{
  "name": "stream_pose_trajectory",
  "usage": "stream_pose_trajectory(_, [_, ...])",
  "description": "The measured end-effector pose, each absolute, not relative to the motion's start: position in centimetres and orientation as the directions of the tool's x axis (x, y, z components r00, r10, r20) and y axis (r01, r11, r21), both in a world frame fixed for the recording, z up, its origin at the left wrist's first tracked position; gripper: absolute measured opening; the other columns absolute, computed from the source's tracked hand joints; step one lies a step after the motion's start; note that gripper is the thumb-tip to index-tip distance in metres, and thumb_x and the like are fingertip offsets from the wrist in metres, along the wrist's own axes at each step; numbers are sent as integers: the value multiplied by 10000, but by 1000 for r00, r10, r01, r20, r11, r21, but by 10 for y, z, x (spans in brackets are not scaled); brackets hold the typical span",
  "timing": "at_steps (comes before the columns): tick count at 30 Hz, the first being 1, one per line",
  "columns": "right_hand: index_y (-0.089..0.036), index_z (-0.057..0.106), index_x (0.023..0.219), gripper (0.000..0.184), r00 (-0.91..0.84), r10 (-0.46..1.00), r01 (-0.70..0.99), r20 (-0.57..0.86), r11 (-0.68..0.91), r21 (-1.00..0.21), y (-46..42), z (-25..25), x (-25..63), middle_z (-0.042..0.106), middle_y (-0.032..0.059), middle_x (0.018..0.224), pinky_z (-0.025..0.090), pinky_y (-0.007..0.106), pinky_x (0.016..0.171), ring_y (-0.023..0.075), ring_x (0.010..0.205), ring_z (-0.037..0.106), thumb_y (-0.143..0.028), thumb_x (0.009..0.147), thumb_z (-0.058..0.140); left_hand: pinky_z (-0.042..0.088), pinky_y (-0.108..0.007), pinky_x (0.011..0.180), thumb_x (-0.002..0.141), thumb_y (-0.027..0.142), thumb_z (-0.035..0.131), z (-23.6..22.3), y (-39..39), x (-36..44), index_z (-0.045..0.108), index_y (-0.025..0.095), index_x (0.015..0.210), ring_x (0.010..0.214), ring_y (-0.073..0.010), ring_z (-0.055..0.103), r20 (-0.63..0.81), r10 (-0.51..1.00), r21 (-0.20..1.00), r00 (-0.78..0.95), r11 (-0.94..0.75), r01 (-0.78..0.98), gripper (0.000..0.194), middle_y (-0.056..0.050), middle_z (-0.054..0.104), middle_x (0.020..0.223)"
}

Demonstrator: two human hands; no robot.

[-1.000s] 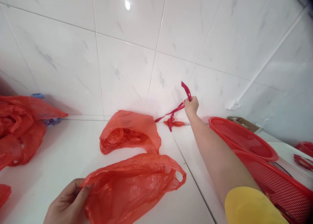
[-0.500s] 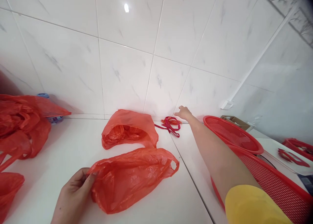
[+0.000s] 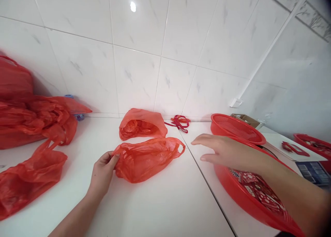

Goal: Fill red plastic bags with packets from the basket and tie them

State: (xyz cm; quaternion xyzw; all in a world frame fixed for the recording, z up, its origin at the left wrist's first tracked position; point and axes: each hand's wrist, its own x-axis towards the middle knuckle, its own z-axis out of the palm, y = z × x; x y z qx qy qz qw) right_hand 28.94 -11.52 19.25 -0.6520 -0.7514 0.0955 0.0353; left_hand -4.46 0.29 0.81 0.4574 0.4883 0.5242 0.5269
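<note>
My left hand [image 3: 103,171] pinches the left edge of a red plastic bag [image 3: 148,163], which lies on the white table with its mouth partly open and a handle loop at its right end. Just behind it rests another red plastic bag [image 3: 157,121] with crumpled red plastic inside. My right hand [image 3: 213,148] hovers to the right of the held bag, fingers apart and nothing in them. Under my right forearm stands a red plastic basket [image 3: 227,185] holding red printed packets [image 3: 261,192].
Red plastic bags [image 3: 51,121] are heaped at the left, partly hiding a blue-capped bottle [image 3: 79,117]. Pinkish-red straps [image 3: 181,123] lie by the tiled wall. A second red basket [image 3: 238,130], a cardboard box [image 3: 245,119] and a white board [image 3: 281,145] are at the right.
My right hand has drawn back from near the wall toward me, over the basket's side. My left hand still grips the bag. The view has shifted, showing more of the left heap and the packets.
</note>
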Motion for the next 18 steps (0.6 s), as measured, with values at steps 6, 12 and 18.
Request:
stream_pose_trajectory(6, [-373, 592, 1149, 333, 6, 997, 958, 72, 14, -285, -179, 186, 299, 615, 4, 1180, 489, 371, 862, 246, 1058, 581, -426, 826, 529, 386, -205, 476, 691, 373, 680, 19, -2, -34, 538, 187, 675, 524, -100, 460, -69, 995, 925, 75, 92, -369, 235, 50, 513, 586])
stream_pose_trajectory(12, [-304, 597, 1114, 299, -346, 921, 873, 178, 385, -300, -168, 148, 244, 646, 0, 1112, 437, 314, 891, 175, 1023, 578, -216, 911, 395, 440, -266, 551, 706, 395, 657, 39, -25, -13, 642, 160, 717, 560, -146, 528, -67, 951, 936, 301, 165, -312, 236, 4, 572, 566])
stream_pose_trajectory(18, [-249, 586, 1114, 296, -192, 981, 942, 18, 190, -276, -81, 91, 213, 646, 50, 1080, 395, 333, 858, 221, 1022, 563, -169, 875, 432, 476, -285, 635, 747, 320, 604, 45, -42, -18, 668, 160, 796, 663, -158, 571, -67, 880, 924, 470, 233, -304, 180, -41, 649, 750])
